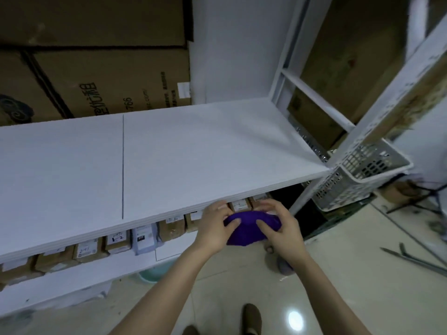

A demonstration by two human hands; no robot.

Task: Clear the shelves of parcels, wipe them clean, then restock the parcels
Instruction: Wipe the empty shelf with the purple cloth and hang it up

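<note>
cloth (249, 230): solid deep purple, no print on it
top shelf (169, 153): plain white, just one thin dark line running front to back
shelf frame (377, 117): white too
parcels (116, 243): mostly brown cardboard, white labels, a few with black handwriting
odd parcel (144, 239): pale grey-blue with a small dark patch
big cartons (108, 76): brown, black printed text
basket (362, 175): whitish grey, grid of holes all over
floor (338, 274): glossy cream tiles
tub (150, 274): mint green-ish
shoe (251, 317): dull brown
</note>
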